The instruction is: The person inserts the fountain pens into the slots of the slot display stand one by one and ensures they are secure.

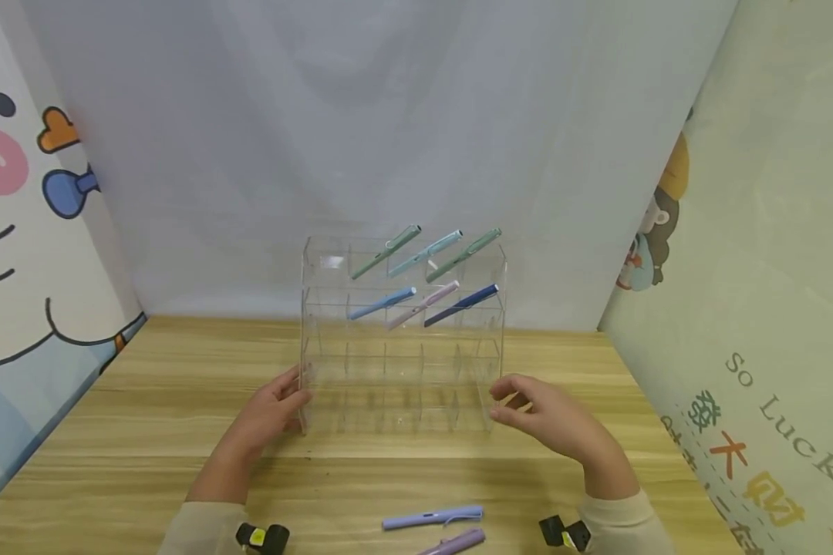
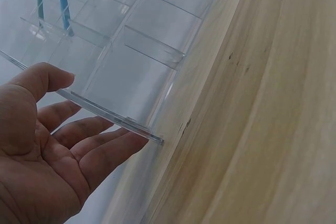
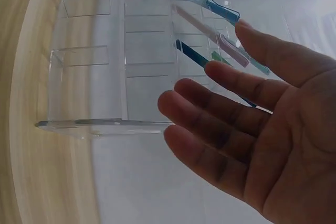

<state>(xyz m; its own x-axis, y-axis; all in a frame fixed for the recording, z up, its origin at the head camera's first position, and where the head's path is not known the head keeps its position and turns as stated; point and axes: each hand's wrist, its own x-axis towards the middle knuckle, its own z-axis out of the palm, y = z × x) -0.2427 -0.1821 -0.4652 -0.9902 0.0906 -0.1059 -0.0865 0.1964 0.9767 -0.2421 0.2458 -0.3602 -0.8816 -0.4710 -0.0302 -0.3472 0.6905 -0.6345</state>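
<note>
A clear acrylic pen rack [image 1: 403,370] stands upright on the wooden table, with tiers of small compartments. Its top tier bears a green pen [image 1: 386,252], a pale teal pen [image 1: 426,253] and another green pen [image 1: 465,256]. Slanted in the tier below are a light blue pen [image 1: 382,303], a pink pen [image 1: 423,305] and a navy pen [image 1: 461,305]. My left hand [image 1: 271,408] holds the rack's left side panel low down, thumb at the front edge, fingertips against the outer face. Beside the lower right side, my right hand [image 3: 252,114] has loosely bent, spread fingers and holds nothing.
Near the table's front edge lie a periwinkle pen [image 1: 433,517] and a purple pen [image 1: 454,543], the latter cut off by the frame. A white cloth [image 1: 403,139] hangs behind the rack. Printed walls stand left and right of the wooden table [image 1: 180,370].
</note>
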